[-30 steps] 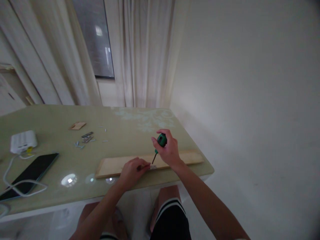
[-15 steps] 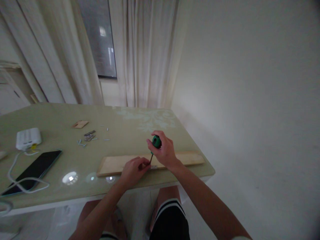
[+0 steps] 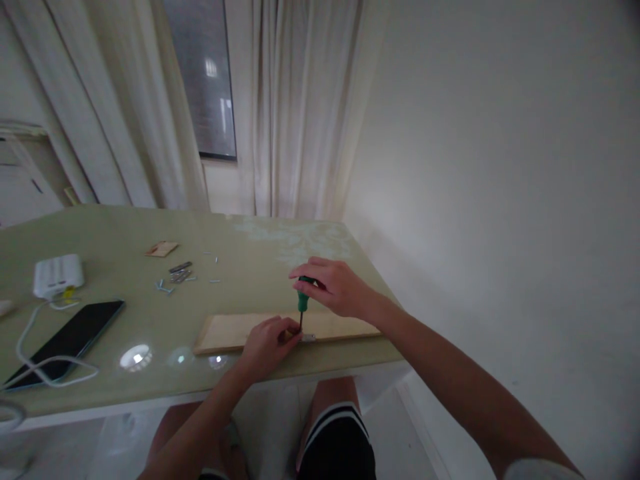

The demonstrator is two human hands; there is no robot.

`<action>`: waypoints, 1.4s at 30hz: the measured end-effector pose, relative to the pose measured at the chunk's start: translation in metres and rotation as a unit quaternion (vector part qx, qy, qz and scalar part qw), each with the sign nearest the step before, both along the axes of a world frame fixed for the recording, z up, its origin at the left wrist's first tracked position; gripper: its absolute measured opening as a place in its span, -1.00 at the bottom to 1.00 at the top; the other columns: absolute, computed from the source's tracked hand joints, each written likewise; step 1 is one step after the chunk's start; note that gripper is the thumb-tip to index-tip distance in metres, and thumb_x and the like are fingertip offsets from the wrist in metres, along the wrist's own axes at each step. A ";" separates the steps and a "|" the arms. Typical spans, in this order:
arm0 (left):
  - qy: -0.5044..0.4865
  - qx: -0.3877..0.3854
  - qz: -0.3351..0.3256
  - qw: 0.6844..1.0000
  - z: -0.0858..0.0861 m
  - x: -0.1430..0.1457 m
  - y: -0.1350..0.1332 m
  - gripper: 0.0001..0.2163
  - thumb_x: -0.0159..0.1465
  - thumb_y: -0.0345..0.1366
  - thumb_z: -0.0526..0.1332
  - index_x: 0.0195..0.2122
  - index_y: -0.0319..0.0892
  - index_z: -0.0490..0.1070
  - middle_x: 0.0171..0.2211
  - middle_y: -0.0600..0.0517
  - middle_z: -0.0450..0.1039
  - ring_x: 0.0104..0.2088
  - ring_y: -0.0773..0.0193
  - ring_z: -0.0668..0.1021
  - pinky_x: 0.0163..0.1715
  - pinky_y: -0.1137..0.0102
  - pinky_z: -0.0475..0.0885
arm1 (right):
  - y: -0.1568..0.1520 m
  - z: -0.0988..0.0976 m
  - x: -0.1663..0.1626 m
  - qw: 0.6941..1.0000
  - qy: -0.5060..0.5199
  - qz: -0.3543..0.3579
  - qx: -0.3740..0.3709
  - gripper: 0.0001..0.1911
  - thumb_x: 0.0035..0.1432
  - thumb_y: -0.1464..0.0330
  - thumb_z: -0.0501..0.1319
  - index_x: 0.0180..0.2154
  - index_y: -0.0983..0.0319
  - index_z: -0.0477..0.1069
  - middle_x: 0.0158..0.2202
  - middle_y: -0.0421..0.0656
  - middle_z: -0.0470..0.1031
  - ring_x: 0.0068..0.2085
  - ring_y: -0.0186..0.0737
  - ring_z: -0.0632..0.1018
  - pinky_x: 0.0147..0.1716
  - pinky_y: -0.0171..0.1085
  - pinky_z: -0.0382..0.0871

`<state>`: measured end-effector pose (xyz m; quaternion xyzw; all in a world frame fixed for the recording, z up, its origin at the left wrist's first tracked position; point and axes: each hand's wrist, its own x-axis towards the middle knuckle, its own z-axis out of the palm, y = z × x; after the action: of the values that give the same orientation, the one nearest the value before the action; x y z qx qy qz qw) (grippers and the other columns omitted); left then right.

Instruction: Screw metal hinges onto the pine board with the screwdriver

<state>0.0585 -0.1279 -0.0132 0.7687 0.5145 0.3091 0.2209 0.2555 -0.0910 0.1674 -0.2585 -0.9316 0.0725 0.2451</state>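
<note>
My right hand point(image 3: 327, 283) grips the green handle of a screwdriver point(image 3: 303, 301) from above. The screwdriver stands nearly upright, its shaft pointing down at a pale wooden board point(image 3: 225, 331). On the board's near edge lies a small metal hinge point(image 3: 309, 337), partly hidden by fingers. My left hand point(image 3: 270, 340) rests on the board with thumb and fingertips pinched together around the screwdriver's tip. What those fingertips hold is too small and hidden to make out.
Several loose screws point(image 3: 164, 287) and a few metal hinges point(image 3: 181, 272) lie farther back on the table point(image 3: 125, 233). Behind them is a small wooden piece point(image 3: 162, 249). At left are a dark phone or tablet point(image 3: 70, 340), a white power strip point(image 3: 59, 275) and a white cable point(image 3: 23, 347).
My right hand has turned over the screwdriver handle, its wrist and forearm swinging out to the right. The screwdriver now stands more upright. My left hand stays in place.
</note>
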 end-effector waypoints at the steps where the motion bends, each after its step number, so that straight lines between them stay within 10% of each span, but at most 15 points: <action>1: 0.002 -0.001 0.002 1.000 0.000 0.000 0.000 -0.83 0.37 -0.15 0.24 -0.19 -0.06 0.59 -0.36 0.05 0.53 -0.35 0.25 0.52 -0.30 0.39 0.29 | 0.000 0.000 0.000 1.000 -0.010 -0.016 0.009 -0.74 0.48 0.21 0.17 -0.06 0.21 0.56 -0.13 -0.11 0.63 -0.14 -0.22 0.59 -0.09 -0.27 0.37; 8: 0.011 0.000 0.004 1.000 0.002 0.000 -0.002 -0.83 0.36 -0.15 0.23 -0.19 -0.06 0.57 -0.41 0.07 0.50 -0.36 0.25 0.50 -0.29 0.38 0.29 | -0.008 0.010 0.002 0.997 -0.072 -0.014 0.014 -0.63 0.42 0.28 0.24 0.20 0.21 0.47 0.01 -0.05 0.61 -0.09 -0.18 0.60 -0.08 -0.24 0.39; 16: 0.016 0.004 0.001 1.000 0.007 0.002 -0.003 -0.81 0.37 -0.12 0.23 -0.18 -0.06 0.58 -0.39 0.06 0.54 -0.35 0.23 0.52 -0.29 0.37 0.30 | -0.010 -0.006 -0.004 0.991 -0.057 -0.110 0.047 -0.62 0.46 0.02 0.16 -0.11 0.17 0.53 -0.20 -0.16 0.63 -0.20 -0.22 0.58 -0.27 -0.30 0.25; 24: 0.005 0.010 0.000 1.000 0.008 0.003 -0.002 -0.80 0.41 -0.10 0.22 -0.17 -0.03 0.59 -0.27 0.06 0.62 -0.28 0.23 0.57 -0.23 0.38 0.33 | -0.012 0.046 -0.003 0.962 -0.270 0.025 0.022 -0.70 0.34 0.25 0.32 0.05 0.19 0.47 -0.03 -0.06 0.63 -0.06 -0.10 0.60 -0.22 -0.25 0.31; 30: 0.019 0.039 -0.018 0.999 0.007 0.004 -0.001 -0.72 0.45 -0.05 0.19 -0.30 -0.06 0.56 -0.26 0.07 0.60 -0.25 0.24 0.57 -0.21 0.39 0.33 | -0.007 0.040 -0.018 0.931 -0.321 -0.142 0.100 -0.36 0.36 -0.17 0.12 -0.32 0.25 0.59 -0.36 0.06 0.65 -0.31 0.02 0.63 -0.44 -0.22 0.20; 37: 0.030 0.034 -0.020 0.999 0.008 0.005 -0.002 -0.69 0.47 -0.04 0.15 -0.28 -0.02 0.60 -0.27 0.06 0.60 -0.26 0.24 0.58 -0.24 0.39 0.33 | -0.009 0.054 -0.014 0.893 -0.419 0.070 0.146 -0.61 0.34 0.16 0.35 0.11 0.14 0.43 -0.05 -0.05 0.65 -0.15 -0.07 0.66 -0.42 -0.29 0.27; 42: 0.025 0.039 -0.022 0.999 0.007 0.005 -0.002 -0.72 0.44 -0.05 0.19 -0.29 0.01 0.63 -0.23 0.05 0.62 -0.22 0.22 0.60 -0.20 0.38 0.36 | -0.017 0.040 -0.031 0.902 -0.409 -0.068 0.119 -0.58 0.51 0.07 0.06 -0.03 0.23 0.53 -0.22 0.04 0.67 -0.17 0.04 0.69 -0.33 -0.19 0.40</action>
<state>0.0635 -0.1295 -0.0058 0.7951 0.4906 0.3050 0.1846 0.2240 -0.1083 0.2075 -0.2972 -0.9318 -0.1675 -0.1239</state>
